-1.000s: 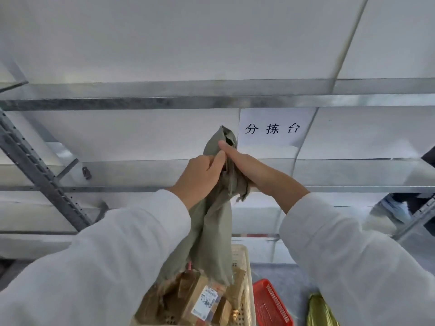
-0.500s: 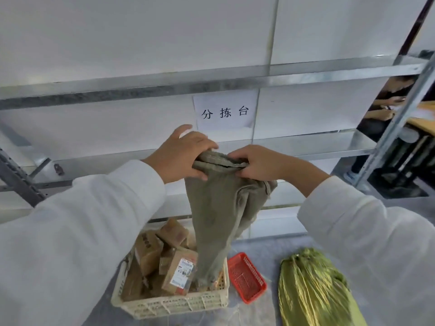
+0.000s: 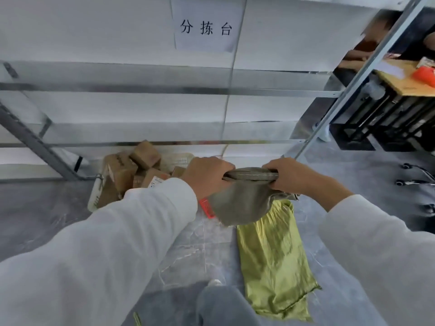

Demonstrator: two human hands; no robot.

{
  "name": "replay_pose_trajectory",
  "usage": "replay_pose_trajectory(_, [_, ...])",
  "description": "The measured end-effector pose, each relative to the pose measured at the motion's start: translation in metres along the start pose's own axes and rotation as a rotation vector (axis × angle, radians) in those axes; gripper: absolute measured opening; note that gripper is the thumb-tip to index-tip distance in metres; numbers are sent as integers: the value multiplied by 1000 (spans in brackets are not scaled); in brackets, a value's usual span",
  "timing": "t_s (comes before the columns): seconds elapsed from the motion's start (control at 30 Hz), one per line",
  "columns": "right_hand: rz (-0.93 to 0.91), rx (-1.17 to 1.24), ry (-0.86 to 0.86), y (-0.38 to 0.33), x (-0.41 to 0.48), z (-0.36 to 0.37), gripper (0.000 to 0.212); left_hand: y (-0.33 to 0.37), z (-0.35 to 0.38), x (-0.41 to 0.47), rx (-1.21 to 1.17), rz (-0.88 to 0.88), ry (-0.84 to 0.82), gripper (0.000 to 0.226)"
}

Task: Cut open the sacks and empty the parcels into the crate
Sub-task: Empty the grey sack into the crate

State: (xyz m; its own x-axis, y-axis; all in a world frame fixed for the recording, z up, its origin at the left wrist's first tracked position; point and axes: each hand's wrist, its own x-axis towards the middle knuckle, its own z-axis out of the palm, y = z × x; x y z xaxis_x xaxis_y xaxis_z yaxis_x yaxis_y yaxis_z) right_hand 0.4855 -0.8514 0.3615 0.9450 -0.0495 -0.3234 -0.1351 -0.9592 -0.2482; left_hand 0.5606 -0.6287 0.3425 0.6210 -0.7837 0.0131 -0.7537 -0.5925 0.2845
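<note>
Gripped in 2 hands at the top hem: 1 limp grey-green sack (image 3: 240,203). Left hand (image 3: 207,175) curled round the hem's left end, knuckles up. Right hand (image 3: 292,175) curled round the hem's right end, fingers tucked under the bunched cloth. Hem stretched roughly level between the 2 hands. Remainder of the sack hanging slack below them, frayed along the lower edge, clear of the crate.

Beyond and to the left of the left hand: pale lattice crate (image 3: 94,198), standing on the grey floor (image 3: 193,250). Heaped with brown cardboard parcels (image 3: 122,172), several labelled, 1 raised above the pile. Near side partly hidden by the left sleeve (image 3: 117,243).

Just below the left hand, behind the hanging cloth: narrow strip of a red basket (image 3: 206,207), mostly covered.

Below the right hand: yellow-green sack (image 3: 273,262), lying flat on the floor. Top end overlapped in view by the held sack; contact not determinable.

Nearer than both hands: 1 grey trouser leg (image 3: 223,304) and 1 pale shoe (image 3: 214,282) tip.

Beyond the hands: metal racking (image 3: 164,90) against white panels. High above the left hand: paper sign (image 3: 204,29) with 3 printed characters.
</note>
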Motion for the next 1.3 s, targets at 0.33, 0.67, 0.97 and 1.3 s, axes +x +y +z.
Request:
replay_pose_trajectory(0.33, [81, -9, 77, 114, -64, 6, 11, 114, 32, 54, 48, 7, 0, 13])
replay_pose_trajectory(0.67, [108, -161, 146, 255, -69, -32, 19, 228, 72, 164, 149, -149, 156, 16])
replay_pose_trajectory(0.97, [-15, -117, 587, 305, -62, -86, 37, 271, 39, 209, 142, -35, 516, 19])
replay_pose_trajectory(1.3, [-99, -124, 359, 328, -67, 39, 41, 256, 158, 161, 73, -123, 144, 36])
